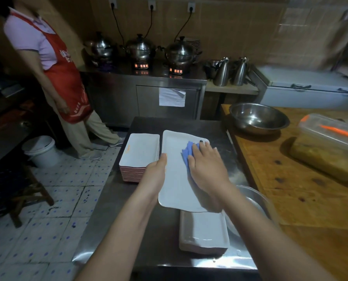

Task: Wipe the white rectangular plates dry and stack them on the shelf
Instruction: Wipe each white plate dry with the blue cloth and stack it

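Above the table, left fingers clamp the plate; right fingers, apart, press cloth.

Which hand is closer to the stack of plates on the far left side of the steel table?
Left. The left hand holds the plate by its edge, right beside the stack; the right hand presses the blue cloth farther right.

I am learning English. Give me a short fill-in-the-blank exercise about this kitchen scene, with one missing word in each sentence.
1. The right hand presses a ____ cloth on the white plate.
2. The ____ hand holds that plate by its edge.
3. The person at the left wears a ____ apron.
Missing words: blue; left; red.
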Action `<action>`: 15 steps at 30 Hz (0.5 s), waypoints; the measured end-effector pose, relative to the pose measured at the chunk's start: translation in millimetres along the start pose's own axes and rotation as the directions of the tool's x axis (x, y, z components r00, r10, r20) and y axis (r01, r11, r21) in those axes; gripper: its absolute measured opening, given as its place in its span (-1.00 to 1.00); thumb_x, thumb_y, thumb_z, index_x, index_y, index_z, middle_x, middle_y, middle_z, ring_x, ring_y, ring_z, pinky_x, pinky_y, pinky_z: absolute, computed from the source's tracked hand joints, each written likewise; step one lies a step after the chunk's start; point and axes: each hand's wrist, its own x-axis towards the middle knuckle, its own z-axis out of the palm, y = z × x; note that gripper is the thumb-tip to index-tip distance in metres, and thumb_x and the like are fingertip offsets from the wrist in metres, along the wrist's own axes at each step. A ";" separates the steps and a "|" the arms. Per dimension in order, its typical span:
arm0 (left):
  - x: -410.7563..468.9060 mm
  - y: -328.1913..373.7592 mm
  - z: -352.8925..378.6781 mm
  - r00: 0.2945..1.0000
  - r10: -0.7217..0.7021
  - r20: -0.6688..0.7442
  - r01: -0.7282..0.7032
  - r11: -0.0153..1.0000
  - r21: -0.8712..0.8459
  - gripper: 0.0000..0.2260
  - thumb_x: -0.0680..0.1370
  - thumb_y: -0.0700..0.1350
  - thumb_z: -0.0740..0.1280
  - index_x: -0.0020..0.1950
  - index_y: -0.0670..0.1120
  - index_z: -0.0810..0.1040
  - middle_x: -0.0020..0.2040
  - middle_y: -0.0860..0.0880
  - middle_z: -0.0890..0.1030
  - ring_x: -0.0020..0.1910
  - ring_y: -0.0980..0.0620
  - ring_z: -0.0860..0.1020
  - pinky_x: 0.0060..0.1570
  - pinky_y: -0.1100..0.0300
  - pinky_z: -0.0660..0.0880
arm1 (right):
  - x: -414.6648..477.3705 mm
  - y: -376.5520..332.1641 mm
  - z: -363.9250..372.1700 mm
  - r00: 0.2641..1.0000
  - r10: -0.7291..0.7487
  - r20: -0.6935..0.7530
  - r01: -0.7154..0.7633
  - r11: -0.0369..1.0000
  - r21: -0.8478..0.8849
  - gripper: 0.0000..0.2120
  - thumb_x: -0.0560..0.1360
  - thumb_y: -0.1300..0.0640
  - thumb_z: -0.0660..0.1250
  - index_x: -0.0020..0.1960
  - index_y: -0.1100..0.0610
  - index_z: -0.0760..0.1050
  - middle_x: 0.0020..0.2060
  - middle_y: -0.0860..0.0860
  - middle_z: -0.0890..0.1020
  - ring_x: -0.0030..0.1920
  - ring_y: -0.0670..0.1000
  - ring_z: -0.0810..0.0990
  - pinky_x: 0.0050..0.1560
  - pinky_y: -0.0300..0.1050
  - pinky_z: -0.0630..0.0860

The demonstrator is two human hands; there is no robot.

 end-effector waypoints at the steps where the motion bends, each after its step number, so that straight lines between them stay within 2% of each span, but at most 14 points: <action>1: -0.5 -0.2 0.8 1.000 -0.003 0.003 0.003 1.000 0.001 -0.66 0.63 0.06 0.10 -0.21 -0.04 0.54 -0.48 0.15 0.62 -0.53 0.21 0.58 -0.62 0.41 0.39 | 6.1 3.3 -4.2 1.000 0.009 0.014 -0.008 1.000 -0.010 -0.54 0.65 0.02 -0.12 0.50 0.14 0.12 0.50 0.06 0.16 0.51 0.07 0.05 0.48 -0.02 -0.07; 4: 0.0 1.6 -0.7 1.000 -0.001 -0.030 0.000 1.000 -0.012 -0.66 0.62 0.07 0.11 -0.22 -0.04 0.54 -0.45 0.14 0.62 -0.50 0.18 0.59 -0.58 0.39 0.42 | 5.9 4.8 -6.4 0.999 0.028 0.026 -0.028 0.999 -0.015 -0.51 0.65 0.00 -0.14 0.54 0.14 0.04 0.54 0.05 0.06 0.53 0.06 -0.06 0.49 -0.03 -0.13; 7: 2.8 1.3 -3.5 0.996 0.010 -0.088 -0.013 0.999 -0.034 -0.66 0.62 0.07 0.11 -0.22 -0.02 0.53 -0.33 0.09 0.62 -0.38 0.12 0.59 -0.49 0.32 0.43 | -20.2 -7.9 7.6 1.000 0.004 0.017 -0.004 1.000 0.024 -0.50 0.64 0.00 -0.12 0.53 0.16 0.04 0.54 0.07 0.05 0.53 0.06 -0.04 0.49 -0.04 -0.14; 10: 2.4 -0.9 -4.3 0.994 0.004 -0.105 -0.007 1.000 -0.025 -0.67 0.63 0.06 0.09 -0.20 -0.02 0.53 -0.29 0.09 0.61 -0.34 0.12 0.58 -0.49 0.31 0.42 | -27.6 -13.8 18.1 0.999 0.008 0.054 -0.012 0.998 0.068 -0.51 0.64 -0.01 -0.12 0.52 0.14 0.06 0.53 0.06 0.06 0.53 0.05 -0.02 0.49 -0.05 -0.12; 15: -1.7 -3.9 2.9 1.000 0.014 -0.024 -0.013 0.999 0.032 -0.65 0.62 0.07 0.10 -0.19 -0.04 0.56 -0.38 0.12 0.64 -0.41 0.18 0.61 -0.51 0.37 0.44 | 6.7 -13.1 5.8 0.977 0.212 -0.026 -0.210 0.976 0.063 -0.50 0.64 0.04 -0.12 0.53 0.20 0.01 0.54 0.12 0.02 0.53 0.10 -0.09 0.49 -0.01 -0.18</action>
